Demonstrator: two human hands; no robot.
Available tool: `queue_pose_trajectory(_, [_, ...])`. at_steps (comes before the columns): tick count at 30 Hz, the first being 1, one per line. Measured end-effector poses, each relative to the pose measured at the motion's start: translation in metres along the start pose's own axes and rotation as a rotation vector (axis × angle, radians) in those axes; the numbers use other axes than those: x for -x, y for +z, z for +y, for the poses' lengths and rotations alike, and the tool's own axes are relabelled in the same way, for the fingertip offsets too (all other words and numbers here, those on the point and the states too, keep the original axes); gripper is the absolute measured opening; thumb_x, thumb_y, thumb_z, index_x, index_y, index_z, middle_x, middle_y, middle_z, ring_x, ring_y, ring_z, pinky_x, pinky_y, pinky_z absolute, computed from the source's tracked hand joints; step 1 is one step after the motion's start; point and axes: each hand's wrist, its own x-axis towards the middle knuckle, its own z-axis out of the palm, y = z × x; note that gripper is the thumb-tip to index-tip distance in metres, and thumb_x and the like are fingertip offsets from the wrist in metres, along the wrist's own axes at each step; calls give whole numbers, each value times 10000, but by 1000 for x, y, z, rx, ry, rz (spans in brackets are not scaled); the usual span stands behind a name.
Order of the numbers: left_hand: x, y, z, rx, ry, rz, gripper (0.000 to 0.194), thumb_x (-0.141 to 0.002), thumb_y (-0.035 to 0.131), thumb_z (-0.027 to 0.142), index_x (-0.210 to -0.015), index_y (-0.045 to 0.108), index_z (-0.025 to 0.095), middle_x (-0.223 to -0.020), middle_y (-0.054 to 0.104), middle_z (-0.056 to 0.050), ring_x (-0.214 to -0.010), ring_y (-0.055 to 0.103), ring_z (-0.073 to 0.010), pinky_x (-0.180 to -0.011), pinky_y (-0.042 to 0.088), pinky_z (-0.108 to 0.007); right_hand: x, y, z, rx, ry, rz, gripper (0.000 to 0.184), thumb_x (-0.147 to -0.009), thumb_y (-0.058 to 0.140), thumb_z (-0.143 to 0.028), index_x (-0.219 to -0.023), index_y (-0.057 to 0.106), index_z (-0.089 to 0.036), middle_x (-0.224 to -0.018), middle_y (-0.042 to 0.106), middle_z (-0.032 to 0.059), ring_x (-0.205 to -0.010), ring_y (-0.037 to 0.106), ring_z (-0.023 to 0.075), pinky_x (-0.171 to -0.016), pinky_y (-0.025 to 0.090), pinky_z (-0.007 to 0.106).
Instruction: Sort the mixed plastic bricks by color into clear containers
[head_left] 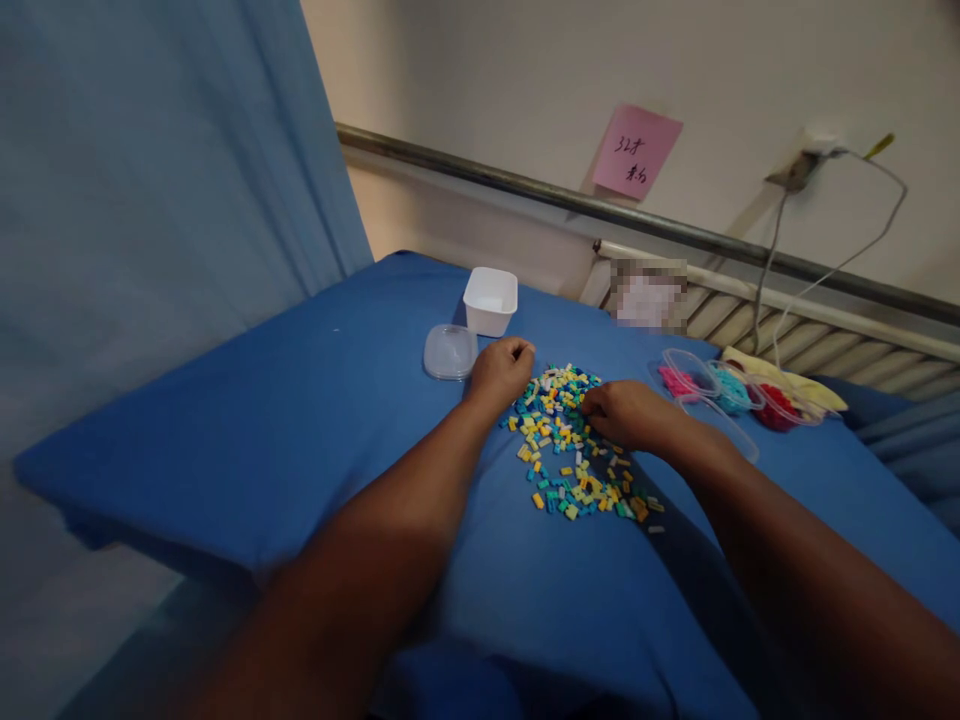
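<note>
A loose pile of small building bricks [551, 432] in yellow, blue, green and white is spread on a blue sheet [337, 430]. At the pile's upper left edge, my left hand [502, 370] has its fingers curled together; whatever they may hold is hidden. My right hand [619, 412] reaches into the pile's right side with fingers closed, their tips among the bricks; anything between them is too small to make out. Behind my left hand stands a white plastic tub [491, 302], uncovered. A clear lid [450, 352] lies just in front of it.
To the right, clear containers hold pink pieces [677, 380], turquoise pieces [731, 388] and red pieces [776, 407], beside a yellow cloth [814, 390]. A blue curtain [172, 180] hangs at left. Along the wall run a metal rail [480, 175], a radiator [720, 310] and a cable [862, 245].
</note>
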Motion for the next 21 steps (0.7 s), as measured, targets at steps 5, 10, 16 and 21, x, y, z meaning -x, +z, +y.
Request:
queue_pose_trajectory(5, [0,0,1,-8,1,5,228,-978,597,294,-903,788,195,-897,795,-31,-878,720,-220,-785,501,-310,-6,1,-4,44,-44,5,233,-900,614,-117,-974,818,-201,-1005,806,137,-886,720,251,-702,384,309])
queue_pose_trajectory(10, [0,0,1,-4,-1,0,226,-978,601,303,-895,781,193,-897,793,-32,-877,718,-219,-776,496,-308,-1,-4,11,32,-63,44,173,-923,630,-172,-945,800,-199,-974,794,108,-859,697,232,-702,393,303])
queue_pose_trajectory(16, [0,-1,2,-6,-2,-1,237,-976,589,306,-885,777,194,-889,790,-35,-868,712,-218,-766,493,-308,21,3,14,-298,-92,81,153,-913,644,-200,-922,794,-226,-790,748,2,-686,639,160,-657,409,264])
queue_pose_trajectory(21, [0,0,2,0,16,11,235,-969,588,302,-868,770,193,-867,783,-33,-843,708,-215,-756,486,-309,20,10,4,-254,-114,75,179,-860,642,-128,-877,796,-217,-882,791,30,-757,666,171,-693,410,269])
